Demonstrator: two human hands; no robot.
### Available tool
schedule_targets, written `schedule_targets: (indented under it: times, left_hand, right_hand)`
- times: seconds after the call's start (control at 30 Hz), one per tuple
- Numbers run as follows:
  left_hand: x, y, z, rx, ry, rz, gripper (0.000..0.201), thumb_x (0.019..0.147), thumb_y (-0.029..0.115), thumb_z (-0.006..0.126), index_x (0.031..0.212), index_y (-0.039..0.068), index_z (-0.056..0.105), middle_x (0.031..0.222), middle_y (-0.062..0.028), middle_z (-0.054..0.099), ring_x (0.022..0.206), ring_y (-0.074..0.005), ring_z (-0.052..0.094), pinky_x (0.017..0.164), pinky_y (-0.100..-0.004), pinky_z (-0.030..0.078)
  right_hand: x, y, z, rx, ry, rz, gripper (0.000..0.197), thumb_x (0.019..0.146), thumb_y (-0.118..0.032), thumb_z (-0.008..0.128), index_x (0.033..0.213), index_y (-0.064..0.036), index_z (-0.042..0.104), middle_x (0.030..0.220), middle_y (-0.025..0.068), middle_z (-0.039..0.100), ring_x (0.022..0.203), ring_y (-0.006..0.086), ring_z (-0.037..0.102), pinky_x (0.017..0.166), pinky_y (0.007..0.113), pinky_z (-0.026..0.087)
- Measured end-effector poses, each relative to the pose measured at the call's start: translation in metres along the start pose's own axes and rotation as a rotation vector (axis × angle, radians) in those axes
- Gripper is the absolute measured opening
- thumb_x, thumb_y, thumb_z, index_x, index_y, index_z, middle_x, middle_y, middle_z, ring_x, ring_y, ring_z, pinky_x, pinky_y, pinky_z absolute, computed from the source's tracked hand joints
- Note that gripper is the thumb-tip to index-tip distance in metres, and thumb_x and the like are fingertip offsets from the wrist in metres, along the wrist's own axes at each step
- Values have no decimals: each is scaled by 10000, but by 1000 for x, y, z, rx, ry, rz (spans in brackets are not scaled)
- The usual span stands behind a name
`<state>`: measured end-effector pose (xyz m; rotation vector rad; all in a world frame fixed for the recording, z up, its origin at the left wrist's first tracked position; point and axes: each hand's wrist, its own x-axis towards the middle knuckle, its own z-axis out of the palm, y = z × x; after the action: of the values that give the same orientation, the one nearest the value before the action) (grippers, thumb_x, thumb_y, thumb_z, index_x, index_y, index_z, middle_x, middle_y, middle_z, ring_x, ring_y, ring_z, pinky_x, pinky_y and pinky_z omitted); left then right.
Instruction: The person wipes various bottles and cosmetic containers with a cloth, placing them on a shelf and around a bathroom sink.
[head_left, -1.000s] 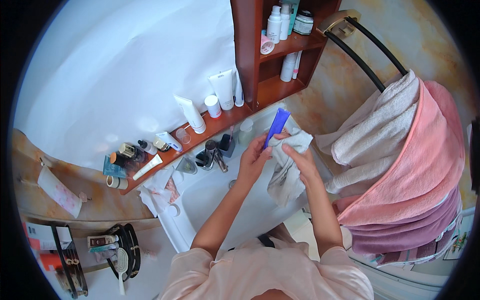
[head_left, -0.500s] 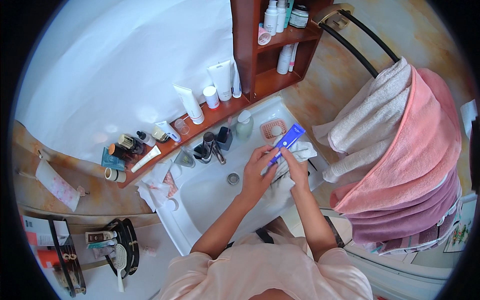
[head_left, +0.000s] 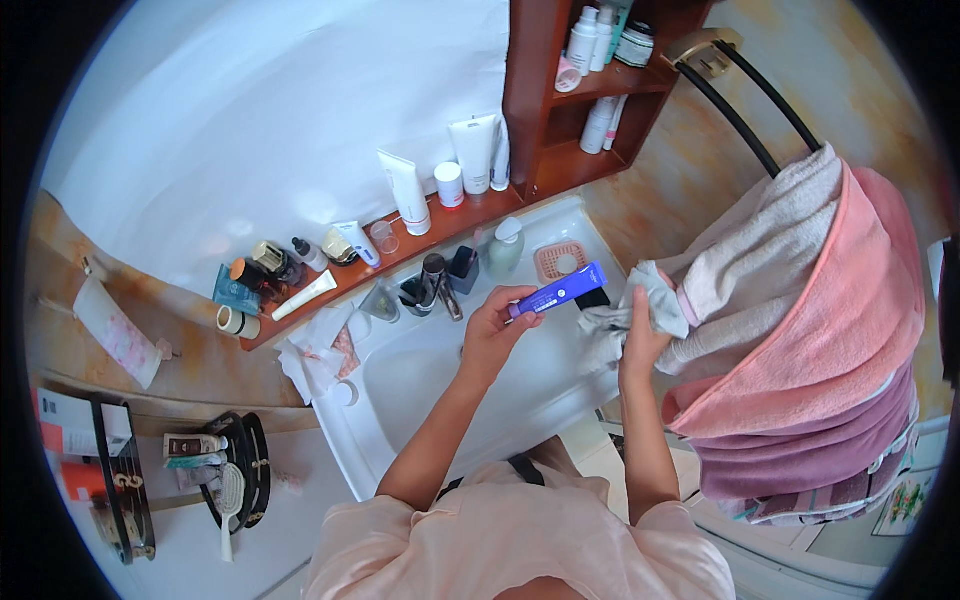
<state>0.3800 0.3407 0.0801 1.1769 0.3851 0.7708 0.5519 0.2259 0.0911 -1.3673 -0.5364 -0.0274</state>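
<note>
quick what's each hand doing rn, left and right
Left hand: closed on a blue tube, held over the white sink.
Right hand: closed on a grey cloth beside the hanging towels.

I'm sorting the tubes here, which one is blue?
The blue tube held in the left hand over the sink; the tubes standing on the wooden ledge are white.
</note>
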Motion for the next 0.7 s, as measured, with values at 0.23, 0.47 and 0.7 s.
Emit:
schedule_targets:
  times: [0.23,0.47,0.7]
  left_hand:
    - [5,2,0,-66,16,-82,345,890,-66,590,1234,-40,576,1172,-107,623,1032,-173,626,952,-288,493]
    - [6,-7,-7,-18,-7,-130,380,866,-63,631,1239,-3,603,1140,-60,648,1013,-118,613,928,-253,484]
    - [7,0,-22,-28,-15,-208,387,870,-59,628,1251,-2,595,1134,-66,653,1014,-131,621,928,-257,490]
  right_hand:
    - [-20,-13,25,-411,-269,-462,408,741,53,657,1131,-66,644,1062,93,562,983,253,558,849,354,463]
    - [-37,-9,35,-378,-479,-518,409,697,40,650,1096,-48,672,1008,115,610,915,310,575,801,362,477]
    - [-34,-23,41,-431,-589,-516,415,670,83,636,1063,-43,683,1011,116,601,960,324,577,825,376,478]
